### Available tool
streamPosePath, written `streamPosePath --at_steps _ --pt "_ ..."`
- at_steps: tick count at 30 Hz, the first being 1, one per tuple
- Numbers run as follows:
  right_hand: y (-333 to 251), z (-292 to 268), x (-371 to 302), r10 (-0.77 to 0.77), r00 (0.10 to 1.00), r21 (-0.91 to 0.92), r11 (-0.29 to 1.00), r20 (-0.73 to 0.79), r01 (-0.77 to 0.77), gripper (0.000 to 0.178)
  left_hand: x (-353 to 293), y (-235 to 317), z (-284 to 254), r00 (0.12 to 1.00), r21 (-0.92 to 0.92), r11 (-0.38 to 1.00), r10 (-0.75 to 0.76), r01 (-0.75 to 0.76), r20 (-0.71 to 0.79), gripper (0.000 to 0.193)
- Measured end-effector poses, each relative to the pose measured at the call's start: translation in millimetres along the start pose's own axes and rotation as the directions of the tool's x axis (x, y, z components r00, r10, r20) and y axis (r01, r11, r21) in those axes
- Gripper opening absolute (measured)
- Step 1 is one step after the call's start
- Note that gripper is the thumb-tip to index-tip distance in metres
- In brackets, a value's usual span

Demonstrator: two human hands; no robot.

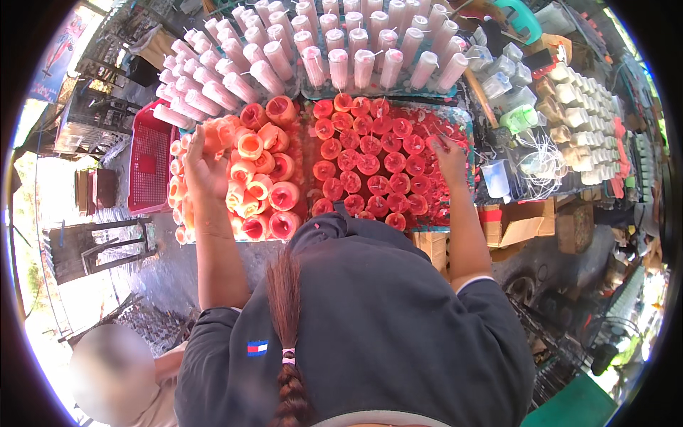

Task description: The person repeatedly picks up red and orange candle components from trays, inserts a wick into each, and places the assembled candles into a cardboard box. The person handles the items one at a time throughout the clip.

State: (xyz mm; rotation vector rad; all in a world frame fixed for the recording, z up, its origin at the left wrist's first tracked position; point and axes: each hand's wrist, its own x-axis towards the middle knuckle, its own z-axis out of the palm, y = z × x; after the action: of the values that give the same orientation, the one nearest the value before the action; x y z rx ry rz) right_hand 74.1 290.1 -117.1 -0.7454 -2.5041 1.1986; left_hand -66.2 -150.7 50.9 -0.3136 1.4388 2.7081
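Note:
My left hand (205,174) is at the left side of a crowded group of orange, petal-edged wax cups (250,145). Its fingers curve round the outer side of one orange wax cup (215,136); the grip is partly hidden. Over the right part of the red wax-covered tray, my right hand (449,155) has its fingertips pinched together. Something thin and pale seems to be at the tips, too small to name. To the left of that hand stand several red candles (368,164) in close rows, with short wicks showing.
Behind stand many pale pink pillar candles (338,70) with wicks. A red plastic basket (151,160) is at the left. On the right are a bundle of white wicks (542,165), a clear cup (496,178), pale moulded blocks (587,135) and a cardboard box (523,226). Another person (114,373) is at lower left.

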Motion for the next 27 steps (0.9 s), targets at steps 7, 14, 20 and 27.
streamPosePath --at_steps 7,14,20,27 --pt "34.2 15.5 36.7 -0.216 0.960 -0.469 0.877 -0.178 0.110 0.035 -3.4 20.4 -82.1 0.996 0.223 0.975 0.037 -0.018 -0.083 0.032" --pt "-29.9 61.2 57.2 -0.333 0.825 -0.185 0.871 0.457 0.455 0.058 -14.6 -5.5 -88.5 0.976 0.476 0.875 0.176 -0.094 -0.131 0.026" --pt "-63.1 54.6 81.4 0.081 0.728 -0.384 0.886 0.681 0.261 0.071 -8.0 -7.5 -70.5 0.936 0.608 0.751 0.351 -0.258 -0.036 0.019" --pt "-73.1 61.5 99.5 0.281 0.585 -0.521 0.801 0.761 0.293 0.077 30.3 -25.7 -36.4 0.866 0.883 0.283 0.448 -0.374 0.223 0.024"
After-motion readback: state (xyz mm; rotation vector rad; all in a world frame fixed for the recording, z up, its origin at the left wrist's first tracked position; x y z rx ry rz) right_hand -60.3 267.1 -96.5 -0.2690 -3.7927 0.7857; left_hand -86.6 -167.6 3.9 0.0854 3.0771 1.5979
